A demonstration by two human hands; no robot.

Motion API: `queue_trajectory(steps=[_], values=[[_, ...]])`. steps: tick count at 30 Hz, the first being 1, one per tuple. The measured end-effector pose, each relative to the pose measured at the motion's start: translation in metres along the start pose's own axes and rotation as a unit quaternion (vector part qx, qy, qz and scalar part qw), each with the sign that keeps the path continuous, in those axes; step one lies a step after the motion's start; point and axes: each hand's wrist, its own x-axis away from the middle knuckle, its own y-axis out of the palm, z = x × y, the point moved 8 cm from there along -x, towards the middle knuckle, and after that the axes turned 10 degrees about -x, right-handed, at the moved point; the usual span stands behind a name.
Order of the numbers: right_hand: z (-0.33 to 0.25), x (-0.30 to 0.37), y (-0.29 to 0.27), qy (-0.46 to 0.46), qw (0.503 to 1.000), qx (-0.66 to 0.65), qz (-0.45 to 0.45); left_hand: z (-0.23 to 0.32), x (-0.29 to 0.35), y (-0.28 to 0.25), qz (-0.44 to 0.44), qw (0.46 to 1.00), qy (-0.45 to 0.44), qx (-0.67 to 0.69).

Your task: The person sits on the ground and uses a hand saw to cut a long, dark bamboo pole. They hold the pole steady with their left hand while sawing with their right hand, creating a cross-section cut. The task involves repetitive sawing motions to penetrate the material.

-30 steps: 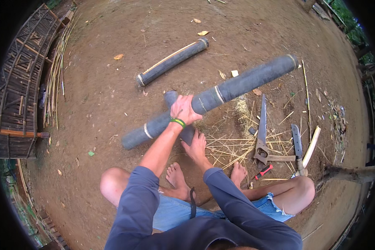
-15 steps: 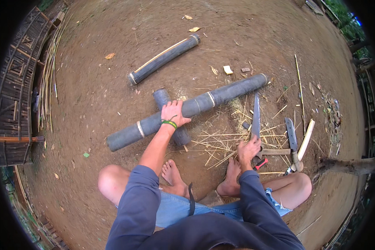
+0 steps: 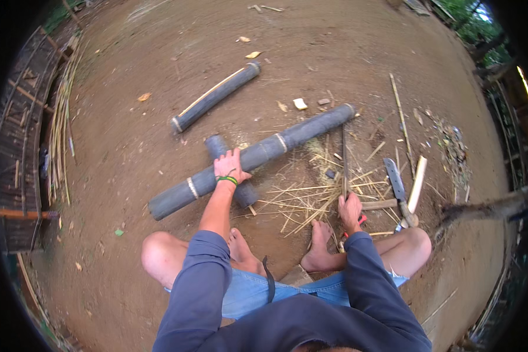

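Observation:
A long dark bamboo pole (image 3: 311, 129) slants over a shorter bamboo length (image 3: 216, 144) on the ground. My left hand (image 3: 230, 166) lies across the pole near their crossing, fingers curved over its far side and thumb apart. My right hand (image 3: 350, 210) is closed around the handle end of a saw. The saw blade (image 3: 344, 155) points away from me, seen nearly edge-on, its tip close to the pole's right part; whether they touch is unclear. A red piece (image 3: 362, 218) shows beside my right wrist, partly hidden.
Thin bamboo strips (image 3: 302, 196) are scattered before my right foot. Right of them lie a tool with a wooden handle (image 3: 379, 204), a machete (image 3: 395, 179) and a pale split piece (image 3: 418, 183). Another bamboo length (image 3: 217, 97) rests farther off. Long canes (image 3: 58, 141) lie far left.
The saw has turned in my right hand, from blade face showing to nearly edge-on. My left hand stays on the pole. The whole view has shifted slightly.

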Motion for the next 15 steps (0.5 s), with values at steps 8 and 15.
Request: queue_trajectory(steps=[8,15], values=[[-0.112,-0.012,-0.163,0.078,0.834,-0.538,0.099,-0.013,-0.003,0.005,0.003,0.999,0.017,0.032],[-0.19,0.076,-0.176,-0.074,0.819,-0.569,0.007,-0.023,0.018,0.007,0.02,0.999,0.044,-0.004]])
